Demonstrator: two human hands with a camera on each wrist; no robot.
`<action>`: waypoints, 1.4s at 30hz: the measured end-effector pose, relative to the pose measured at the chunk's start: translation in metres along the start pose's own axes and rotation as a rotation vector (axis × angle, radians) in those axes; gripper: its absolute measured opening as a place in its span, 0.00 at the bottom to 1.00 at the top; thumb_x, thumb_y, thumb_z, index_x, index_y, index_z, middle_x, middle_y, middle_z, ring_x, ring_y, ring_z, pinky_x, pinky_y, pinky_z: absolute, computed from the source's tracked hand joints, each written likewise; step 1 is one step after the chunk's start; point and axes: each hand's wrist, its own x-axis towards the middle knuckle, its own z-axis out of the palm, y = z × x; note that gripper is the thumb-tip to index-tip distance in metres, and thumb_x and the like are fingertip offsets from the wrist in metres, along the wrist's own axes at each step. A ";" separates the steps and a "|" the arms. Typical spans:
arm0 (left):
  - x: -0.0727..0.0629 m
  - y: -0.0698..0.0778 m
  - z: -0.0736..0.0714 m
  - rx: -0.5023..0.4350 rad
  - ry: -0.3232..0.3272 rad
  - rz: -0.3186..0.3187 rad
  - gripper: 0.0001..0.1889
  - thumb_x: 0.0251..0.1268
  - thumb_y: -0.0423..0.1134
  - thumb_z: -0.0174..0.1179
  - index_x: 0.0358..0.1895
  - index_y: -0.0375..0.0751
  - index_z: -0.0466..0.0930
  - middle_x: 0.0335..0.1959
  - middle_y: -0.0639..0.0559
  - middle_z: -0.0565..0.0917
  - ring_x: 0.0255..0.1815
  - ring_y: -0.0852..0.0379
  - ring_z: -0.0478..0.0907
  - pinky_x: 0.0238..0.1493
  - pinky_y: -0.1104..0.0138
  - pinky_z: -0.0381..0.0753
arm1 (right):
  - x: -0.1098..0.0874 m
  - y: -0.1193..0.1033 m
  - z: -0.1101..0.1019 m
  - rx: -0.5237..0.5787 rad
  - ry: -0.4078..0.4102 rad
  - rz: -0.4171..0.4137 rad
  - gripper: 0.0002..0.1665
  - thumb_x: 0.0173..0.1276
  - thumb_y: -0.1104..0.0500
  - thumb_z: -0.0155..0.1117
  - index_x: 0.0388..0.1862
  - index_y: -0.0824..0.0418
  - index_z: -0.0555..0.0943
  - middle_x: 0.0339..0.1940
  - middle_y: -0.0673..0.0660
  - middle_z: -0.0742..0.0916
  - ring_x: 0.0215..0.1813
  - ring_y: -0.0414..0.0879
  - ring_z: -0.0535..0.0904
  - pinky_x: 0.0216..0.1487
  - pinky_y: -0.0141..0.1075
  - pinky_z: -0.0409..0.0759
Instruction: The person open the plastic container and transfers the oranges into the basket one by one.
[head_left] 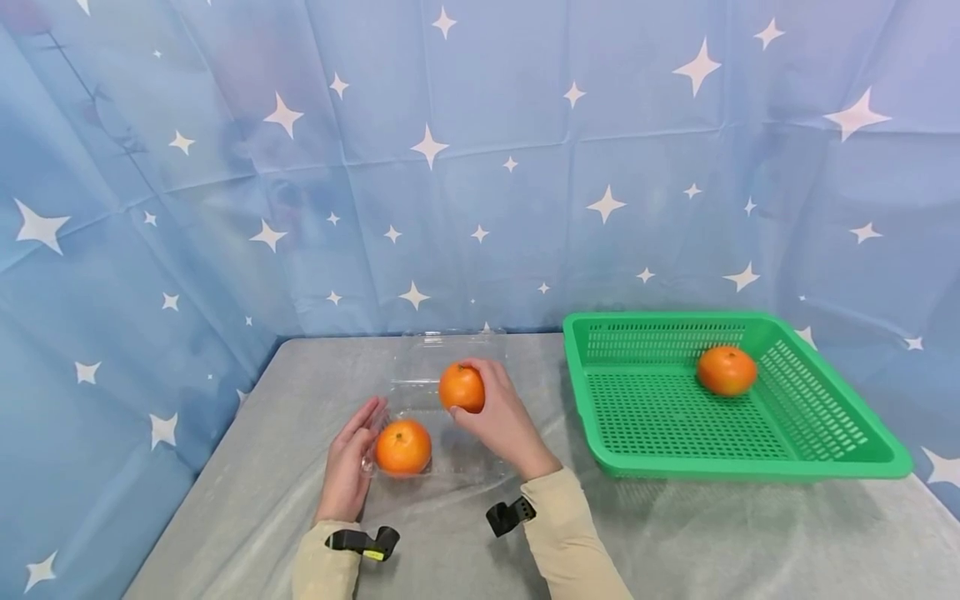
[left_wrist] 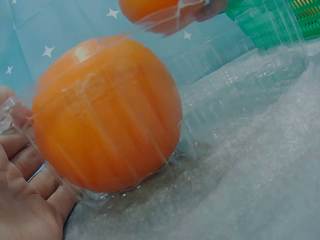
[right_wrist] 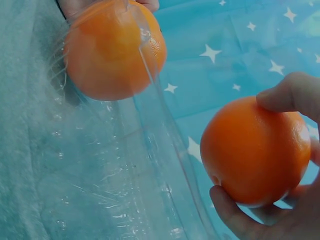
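A clear plastic clamshell box [head_left: 468, 454] lies on the table with its lid [head_left: 427, 354] folded back toward the curtain. One orange [head_left: 403, 447] sits in the left part of the box; its side shows through the clear wall in the left wrist view. Against the box's left wall rests my left hand [head_left: 348, 467], fingers extended along it. My right hand [head_left: 502, 417] grips a second orange [right_wrist: 255, 150] between thumb and fingers, over the back of the box. In the right wrist view this fruit is apart from the plastic wall [right_wrist: 165, 125].
To the right stands a green plastic basket [head_left: 750, 469] with slotted sides, holding another orange fruit [head_left: 727, 371] near its back right. A grey cloth [head_left: 277, 433] covers the table. Behind it hangs a blue curtain with white stars [head_left: 517, 225].
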 end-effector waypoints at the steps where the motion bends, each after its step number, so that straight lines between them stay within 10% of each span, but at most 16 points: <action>1: 0.000 0.000 0.000 0.003 0.000 -0.001 0.25 0.62 0.28 0.38 0.64 0.46 0.62 0.62 0.56 0.67 0.62 0.62 0.62 0.60 0.70 0.60 | 0.000 0.000 0.000 -0.002 0.003 0.000 0.32 0.51 0.52 0.64 0.56 0.43 0.65 0.53 0.46 0.67 0.45 0.44 0.71 0.39 0.38 0.75; 8: -0.002 -0.001 -0.002 -0.019 -0.021 0.007 0.25 0.63 0.27 0.37 0.65 0.43 0.61 0.63 0.53 0.65 0.64 0.61 0.60 0.31 0.79 0.67 | -0.001 0.002 0.002 0.000 0.000 -0.009 0.32 0.51 0.52 0.65 0.56 0.43 0.65 0.54 0.47 0.67 0.45 0.45 0.71 0.39 0.39 0.75; 17: 0.000 0.000 -0.001 -0.008 -0.029 0.020 0.25 0.63 0.27 0.37 0.65 0.42 0.60 0.63 0.53 0.65 0.64 0.60 0.60 0.63 0.67 0.56 | 0.000 -0.001 0.000 0.019 -0.010 -0.002 0.32 0.52 0.51 0.64 0.56 0.41 0.64 0.54 0.46 0.67 0.45 0.44 0.71 0.38 0.38 0.75; 29: 0.001 -0.001 -0.002 0.007 -0.024 0.025 0.26 0.63 0.28 0.38 0.65 0.43 0.60 0.64 0.53 0.65 0.64 0.60 0.60 0.43 0.78 0.68 | 0.001 0.000 -0.004 0.037 -0.002 -0.013 0.32 0.53 0.51 0.64 0.57 0.40 0.64 0.54 0.44 0.66 0.46 0.44 0.71 0.39 0.38 0.76; 42: -0.001 0.000 0.000 0.012 -0.021 0.024 0.26 0.62 0.28 0.37 0.65 0.44 0.60 0.63 0.54 0.65 0.64 0.61 0.60 0.63 0.68 0.56 | 0.000 -0.003 -0.009 0.050 0.001 -0.011 0.32 0.53 0.50 0.65 0.56 0.38 0.63 0.55 0.42 0.67 0.47 0.44 0.71 0.39 0.40 0.76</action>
